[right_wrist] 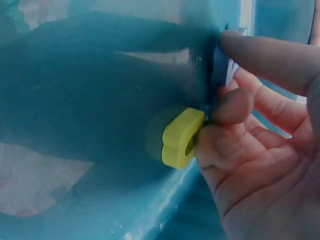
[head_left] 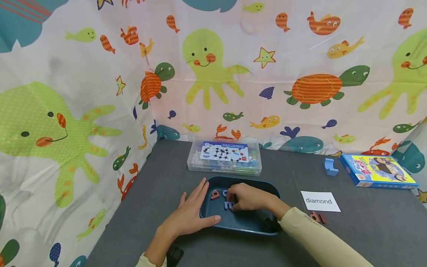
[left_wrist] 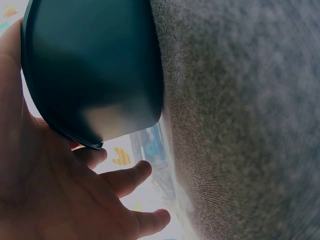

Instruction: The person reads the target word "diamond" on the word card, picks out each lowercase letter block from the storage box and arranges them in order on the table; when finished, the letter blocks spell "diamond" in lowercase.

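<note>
My left hand [head_left: 187, 217] rests against the left side of a dark blue tray [head_left: 240, 228], fingers extended along the rim and thumb over the near-left edge. Inside the tray, my right hand [head_left: 248, 198] has curled fingers, with thumb and a finger on a purple letter m [head_left: 228, 205]. Close to its fingertips lies another purple letter [head_left: 225, 193], partly covered. A reddish letter [head_left: 215, 194] lies to the left. By the curled lower fingers is a yellow letter [right_wrist: 181, 139], hidden from the head view beneath the hand.
A white card [head_left: 321, 201] reading "diamond" lies right of the tray, with reddish letters [head_left: 314, 216] below it. Behind the tray stands a clear plastic case [head_left: 224, 157]. A blue holder [head_left: 330, 167] and a boxed set [head_left: 378, 171] are at back right.
</note>
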### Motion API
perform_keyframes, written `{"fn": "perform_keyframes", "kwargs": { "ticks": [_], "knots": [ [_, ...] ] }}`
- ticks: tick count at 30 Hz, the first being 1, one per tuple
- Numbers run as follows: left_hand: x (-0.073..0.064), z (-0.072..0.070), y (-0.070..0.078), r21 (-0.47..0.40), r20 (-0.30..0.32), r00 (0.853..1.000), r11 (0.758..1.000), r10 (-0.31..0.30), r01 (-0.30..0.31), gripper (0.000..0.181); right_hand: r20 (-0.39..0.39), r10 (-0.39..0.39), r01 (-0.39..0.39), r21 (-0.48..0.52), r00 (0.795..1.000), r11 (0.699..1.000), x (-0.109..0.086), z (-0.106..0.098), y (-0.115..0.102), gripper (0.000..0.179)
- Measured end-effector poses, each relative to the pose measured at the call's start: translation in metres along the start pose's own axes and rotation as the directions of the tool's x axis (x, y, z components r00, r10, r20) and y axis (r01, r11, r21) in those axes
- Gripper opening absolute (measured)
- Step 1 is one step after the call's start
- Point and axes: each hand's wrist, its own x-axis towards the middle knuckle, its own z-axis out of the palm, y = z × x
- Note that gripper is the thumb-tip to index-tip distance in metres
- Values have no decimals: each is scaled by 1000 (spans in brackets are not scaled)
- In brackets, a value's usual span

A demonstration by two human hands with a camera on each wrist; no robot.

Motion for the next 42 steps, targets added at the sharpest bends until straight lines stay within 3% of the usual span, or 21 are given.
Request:
{"fn": "perform_keyframes", "kwargs": {
  "ticks": [15, 30, 34, 42],
  "knots": [
    [2, 4, 0, -4, 4, 1000, 1000, -4, 4, 109, -96, 65, -41, 241, 993, 970, -24, -27, -11, 17],
    [0, 1, 0, -6, 3, 1000, 1000, -26, 26, 109, -191, 48, 5, 264, 980, 964, -66, -45, -13, 21],
    [0, 1, 1, -11, 3, 1000, 999, -30, 31, 108, -235, 65, 2, 275, 970, 961, -80, -48, -15, 23],
    [3, 2, 1, -7, 8, 999, 999, -35, 35, 109, -303, 188, -89, 314, 934, 945, -110, -50, -13, 25]
  ]
}}
